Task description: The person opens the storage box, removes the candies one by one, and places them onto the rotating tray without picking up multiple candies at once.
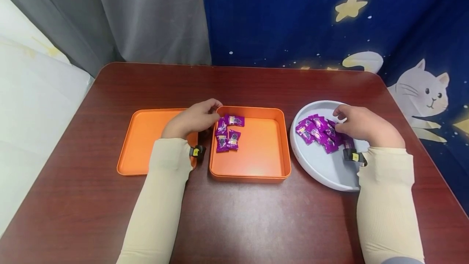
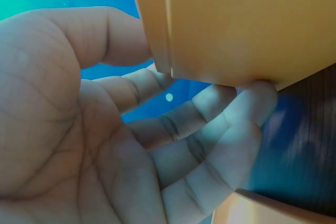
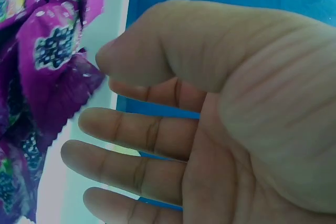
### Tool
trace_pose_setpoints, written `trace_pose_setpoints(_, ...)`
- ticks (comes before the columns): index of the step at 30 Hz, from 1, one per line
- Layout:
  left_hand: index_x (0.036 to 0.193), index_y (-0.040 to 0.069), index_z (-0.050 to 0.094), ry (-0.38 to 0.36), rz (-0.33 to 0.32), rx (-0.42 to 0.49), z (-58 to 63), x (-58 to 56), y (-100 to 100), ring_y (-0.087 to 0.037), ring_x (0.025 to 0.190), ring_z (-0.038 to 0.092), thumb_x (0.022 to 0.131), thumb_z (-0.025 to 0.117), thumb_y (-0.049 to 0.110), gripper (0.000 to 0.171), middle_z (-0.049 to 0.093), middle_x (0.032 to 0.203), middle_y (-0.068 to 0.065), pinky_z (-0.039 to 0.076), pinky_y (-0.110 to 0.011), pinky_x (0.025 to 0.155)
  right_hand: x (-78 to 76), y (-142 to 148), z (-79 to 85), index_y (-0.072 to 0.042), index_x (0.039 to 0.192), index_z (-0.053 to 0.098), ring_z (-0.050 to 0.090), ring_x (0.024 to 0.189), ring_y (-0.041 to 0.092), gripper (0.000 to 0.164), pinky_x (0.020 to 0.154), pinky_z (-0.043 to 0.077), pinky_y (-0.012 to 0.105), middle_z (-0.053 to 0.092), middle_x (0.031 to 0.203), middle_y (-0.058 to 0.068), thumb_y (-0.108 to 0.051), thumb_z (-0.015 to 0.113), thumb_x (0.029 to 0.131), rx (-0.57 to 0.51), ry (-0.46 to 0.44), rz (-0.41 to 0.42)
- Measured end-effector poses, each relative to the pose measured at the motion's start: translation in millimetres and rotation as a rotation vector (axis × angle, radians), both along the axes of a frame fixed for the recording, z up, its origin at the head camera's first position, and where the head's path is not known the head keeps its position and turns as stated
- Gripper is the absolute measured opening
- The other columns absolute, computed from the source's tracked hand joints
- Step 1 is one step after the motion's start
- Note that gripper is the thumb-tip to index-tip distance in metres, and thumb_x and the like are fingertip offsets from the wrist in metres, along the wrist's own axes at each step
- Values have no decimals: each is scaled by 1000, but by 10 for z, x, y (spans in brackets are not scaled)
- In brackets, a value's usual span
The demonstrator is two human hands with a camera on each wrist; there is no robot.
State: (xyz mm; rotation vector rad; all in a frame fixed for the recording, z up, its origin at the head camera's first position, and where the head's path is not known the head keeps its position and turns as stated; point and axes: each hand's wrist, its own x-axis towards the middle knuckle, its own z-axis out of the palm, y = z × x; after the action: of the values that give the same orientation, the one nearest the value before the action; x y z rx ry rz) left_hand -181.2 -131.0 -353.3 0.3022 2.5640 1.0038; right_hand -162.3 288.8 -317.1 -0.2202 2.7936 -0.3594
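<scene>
Around the far left corner of an orange box point(image 1: 253, 177), my left hand point(image 1: 192, 119) grips with thumb at the rim and curved fingers along the outer wall point(image 2: 236, 30). Several purple wrapped candies point(image 1: 228, 133) with a grape picture lie inside the box, along its left side. Over the right part of a round pale grey tray point(image 1: 311, 166), my right hand point(image 1: 360, 124) hovers with fingers apart and nothing between them. Its thumb tip is right by a candy point(image 3: 58, 51) at the edge of the pile point(image 1: 318, 131).
An orange lid point(image 1: 137, 141) lies flat on the dark wooden table point(image 1: 234, 219), left of the box and partly under my left arm. Grey and blue curtains point(image 1: 275, 19) hang behind the table's far edge. Each wrist wears a small black camera point(image 1: 198, 151).
</scene>
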Motion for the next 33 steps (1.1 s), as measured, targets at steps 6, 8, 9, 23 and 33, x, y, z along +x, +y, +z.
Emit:
trace_pose_setpoints(6,130,17,44,-1,4,-4,3,-4,1,-26,86,51,92,50,25,38,54,101,-10,50,-38,73,45,-34,58,-1,126,51,55,101,41,52,78,49,62,56,118,29,-22,68,81,-12,18,2)
trace_pose_setpoints(8,130,17,44,0,6,-6,7,-5,2,-26,87,51,92,50,25,39,54,102,-10,50,-38,73,59,-57,83,-1,127,50,54,102,42,54,78,49,63,55,119,29,-23,68,81,-15,19,-5)
trace_pose_setpoints(9,130,17,44,-1,8,-7,11,-3,2,-26,87,51,92,50,25,39,53,102,-10,50,-38,73,65,-70,95,-1,127,50,54,102,42,55,78,49,63,55,119,29,-23,68,81,-15,22,-5)
trace_pose_setpoints(23,129,18,44,-13,18,-2,15,2,21,-25,88,51,92,51,26,38,54,102,-10,50,-38,75,249,-559,380,-8,127,50,54,105,34,52,84,48,59,59,119,19,-21,69,81,-47,128,139)
trace_pose_setpoints(33,128,19,46,-6,23,-3,1,9,8,-24,91,50,92,52,26,37,53,105,-8,50,-39,77,237,-1162,260,-6,112,56,56,80,20,32,77,51,41,62,101,10,-12,64,82,-104,208,398)
